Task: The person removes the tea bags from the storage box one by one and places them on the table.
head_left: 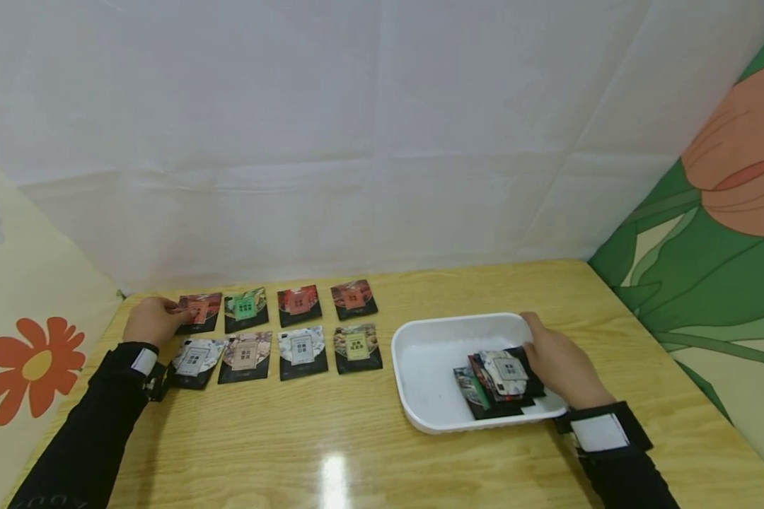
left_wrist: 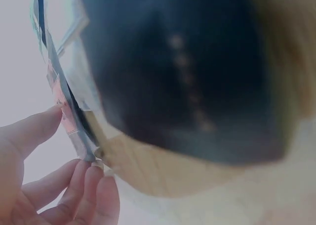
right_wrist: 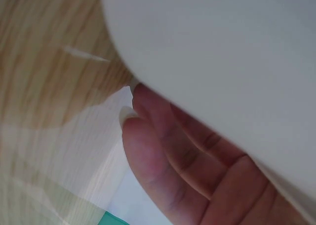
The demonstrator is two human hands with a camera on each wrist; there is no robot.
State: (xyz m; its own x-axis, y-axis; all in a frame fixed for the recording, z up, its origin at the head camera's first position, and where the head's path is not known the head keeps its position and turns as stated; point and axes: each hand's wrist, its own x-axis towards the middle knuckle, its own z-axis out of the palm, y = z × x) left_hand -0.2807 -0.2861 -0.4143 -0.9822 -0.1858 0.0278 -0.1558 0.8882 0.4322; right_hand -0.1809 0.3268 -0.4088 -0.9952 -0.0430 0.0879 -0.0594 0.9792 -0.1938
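Note:
My left hand point(head_left: 151, 322) is at the far-left packet of the back row, a black seasoning-style packet with a red label point(head_left: 199, 309). In the left wrist view, thumb and fingertips pinch this packet point(left_wrist: 66, 106) at its edge. A black-and-white packet point(head_left: 197, 360) lies just in front of it, blurred and large in that wrist view. My right hand point(head_left: 563, 367) grips the right side of a white plastic tray point(head_left: 426, 375). In the right wrist view its fingers point(right_wrist: 153, 151) curl against the outside of the tray wall point(right_wrist: 212, 62).
Two rows of packets lie face up, among them a green-label one point(head_left: 246, 309) and a yellow-label one point(head_left: 358, 348). A loose pile of packets point(head_left: 503, 378) rests in the tray's right half. Behind the wooden table point(head_left: 261, 438) hangs a white cloth point(head_left: 261, 141).

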